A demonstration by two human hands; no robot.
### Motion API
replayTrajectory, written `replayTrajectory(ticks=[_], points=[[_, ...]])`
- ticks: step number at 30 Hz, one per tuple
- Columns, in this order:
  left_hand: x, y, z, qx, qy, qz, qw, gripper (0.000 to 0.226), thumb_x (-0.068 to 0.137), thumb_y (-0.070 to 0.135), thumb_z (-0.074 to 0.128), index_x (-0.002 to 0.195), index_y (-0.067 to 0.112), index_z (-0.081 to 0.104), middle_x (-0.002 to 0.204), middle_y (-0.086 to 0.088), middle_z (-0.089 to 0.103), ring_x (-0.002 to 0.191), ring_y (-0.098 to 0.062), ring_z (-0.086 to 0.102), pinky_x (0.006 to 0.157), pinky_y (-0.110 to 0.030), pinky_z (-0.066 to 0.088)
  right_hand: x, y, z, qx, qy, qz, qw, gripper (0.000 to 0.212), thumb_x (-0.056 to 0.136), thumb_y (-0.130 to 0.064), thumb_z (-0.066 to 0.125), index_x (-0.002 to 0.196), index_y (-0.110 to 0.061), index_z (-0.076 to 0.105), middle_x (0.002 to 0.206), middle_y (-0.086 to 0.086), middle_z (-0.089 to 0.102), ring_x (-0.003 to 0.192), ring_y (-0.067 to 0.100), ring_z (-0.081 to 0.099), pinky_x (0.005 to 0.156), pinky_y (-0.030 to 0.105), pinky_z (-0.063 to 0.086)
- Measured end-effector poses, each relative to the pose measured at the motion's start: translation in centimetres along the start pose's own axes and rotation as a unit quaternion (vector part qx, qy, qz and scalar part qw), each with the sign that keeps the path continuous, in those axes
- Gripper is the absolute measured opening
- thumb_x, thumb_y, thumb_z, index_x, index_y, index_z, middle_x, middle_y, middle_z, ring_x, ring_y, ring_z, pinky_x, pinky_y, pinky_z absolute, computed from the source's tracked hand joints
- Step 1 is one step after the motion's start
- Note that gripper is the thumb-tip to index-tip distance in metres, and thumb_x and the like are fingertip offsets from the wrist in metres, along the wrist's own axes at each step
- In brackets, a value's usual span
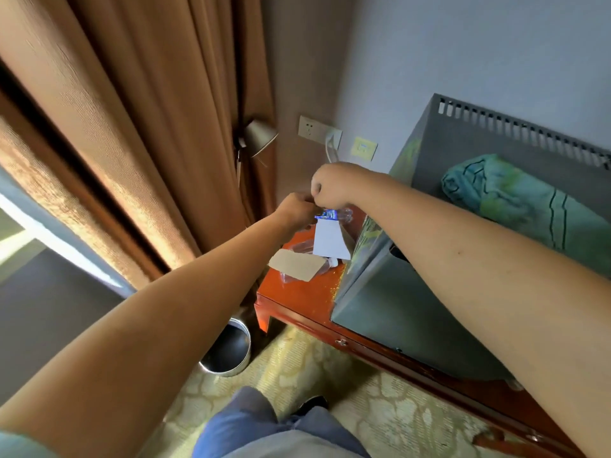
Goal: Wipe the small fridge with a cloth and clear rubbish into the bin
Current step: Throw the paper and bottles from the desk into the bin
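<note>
Head view: rubbish is gathered beside the small fridge (413, 292) on the desk (297, 292). A plastic bottle (334, 214) and white paper (329, 242) are pinched by the curled fingers of the left hand (297, 206) and right hand (330, 183). Light, crushable, slippery plastic is judged best gripped mid-body. The cloth (515, 200) lies atop the fridge; the bin (228, 348) stands below.

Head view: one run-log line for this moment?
phase: rubbish pickup | left hand + right hand: on plastic bottle | cloth: on fridge | bin: on floor
</note>
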State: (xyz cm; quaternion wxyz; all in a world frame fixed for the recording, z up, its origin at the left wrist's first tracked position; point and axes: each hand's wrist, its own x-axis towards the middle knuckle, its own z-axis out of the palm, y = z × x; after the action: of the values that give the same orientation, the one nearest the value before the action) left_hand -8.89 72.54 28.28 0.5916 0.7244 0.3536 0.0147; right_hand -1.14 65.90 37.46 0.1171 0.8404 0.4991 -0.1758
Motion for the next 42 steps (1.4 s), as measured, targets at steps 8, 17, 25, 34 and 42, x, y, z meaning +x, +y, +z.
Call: replayTrajectory(ticks=[8,17,25,34,42], points=[[1.5,-3.1,-2.5,0.012,-0.053,-0.032,0.998,0.019,0.098,0.009,0.057,0.108,0.014,0.072,0.097,-0.011,0.071,0.077,-0.021,0.063,0.059,-0.025,0.050,1.4,-0.8,3.3,0.037,-0.104,0.072,0.991,0.024,0.096,-0.020,0.054,0.107,-0.006,0.070,0.095,0.011,0.063,0.071,0.024,0.050,0.056,0.027,0.034],[3.7,-8.8,-6.6,0.025,-0.146,-0.058,0.987,0.015,0.092,0.008,0.058,0.098,0.017,0.069,0.083,-0.008,0.066,0.072,-0.019,0.059,0.063,-0.025,0.046,2.2,-5.0,9.9,0.219,-0.088,0.186,0.954,0.027,0.096,-0.018,0.053,0.113,-0.007,0.071,0.110,0.013,0.068,0.101,0.027,0.063,0.075,0.030,0.050],[7.7,-14.6,-3.6,0.077,-0.141,-0.108,0.981,0.038,0.090,0.013,0.068,0.127,0.016,0.061,0.094,-0.007,0.065,0.076,-0.017,0.061,0.061,-0.025,0.047,4.1,-4.4,19.7,0.516,-0.042,0.366,0.774,0.026,0.087,-0.026,0.055,0.109,-0.015,0.063,0.082,0.006,0.060,0.067,0.019,0.055,0.049,0.024,0.041],[12.7,-19.9,-0.7,0.190,-0.079,-0.193,0.959,0.071,0.082,0.028,0.074,0.145,0.027,0.042,0.140,-0.007,0.036,0.111,-0.030,0.054,0.082,-0.035,0.053,9.6,-2.1,26.6,0.790,0.079,0.518,0.317,0.017,0.092,-0.013,0.069,0.107,-0.009,0.064,0.089,0.005,0.061,0.066,0.012,0.057,0.059,0.022,0.053],[15.7,-22.5,0.1,0.115,-0.093,-0.264,0.953,0.075,0.077,0.034,0.079,0.142,0.025,0.043,0.112,-0.005,0.060,0.099,-0.029,0.066,0.082,-0.040,0.061,13.3,-0.9,28.1,0.825,0.148,0.518,0.172,0.012,0.089,-0.020,0.075,0.091,-0.011,0.067,0.076,0.004,0.067,0.061,0.011,0.059,0.074,0.021,0.053]])
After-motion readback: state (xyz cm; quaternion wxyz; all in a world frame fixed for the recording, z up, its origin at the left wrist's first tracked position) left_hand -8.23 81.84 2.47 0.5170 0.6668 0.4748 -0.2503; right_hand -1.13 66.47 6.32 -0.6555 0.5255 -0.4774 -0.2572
